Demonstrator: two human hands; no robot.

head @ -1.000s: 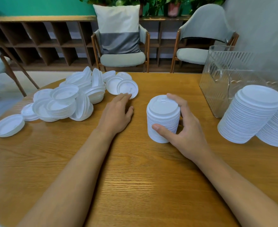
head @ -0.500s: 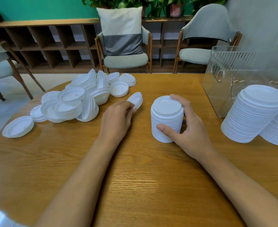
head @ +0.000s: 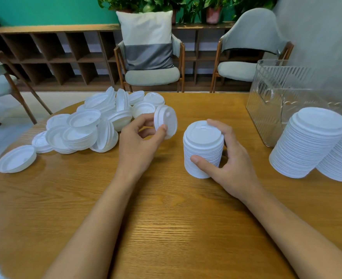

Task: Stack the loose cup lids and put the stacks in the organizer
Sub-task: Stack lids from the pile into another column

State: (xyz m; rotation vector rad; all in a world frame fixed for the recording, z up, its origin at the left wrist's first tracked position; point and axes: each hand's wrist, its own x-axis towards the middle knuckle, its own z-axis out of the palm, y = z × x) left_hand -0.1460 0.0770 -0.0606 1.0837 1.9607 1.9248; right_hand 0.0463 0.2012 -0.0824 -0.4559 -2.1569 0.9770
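Note:
My left hand (head: 141, 141) pinches a single white lid (head: 166, 123), lifted off the table and tilted on edge, just left of a short stack of lids (head: 202, 150). My right hand (head: 224, 160) grips that stack, thumb on its front and fingers round its top right. A pile of loose white lids (head: 93, 125) lies on the table's left. Two tall lid stacks (head: 309, 143) stand at the right. Behind them is the clear ribbed organizer (head: 271, 101).
The round wooden table (head: 166, 218) fills the lower view; its curved edge runs along the left. One lone lid (head: 16, 159) lies near that edge. Chairs, one with a cushion (head: 148, 39), and a low shelf stand beyond the table.
My left hand took a lid from the pile's right edge, raised it off the table and brought it toward the short stack. My right hand kept its hold on the stack.

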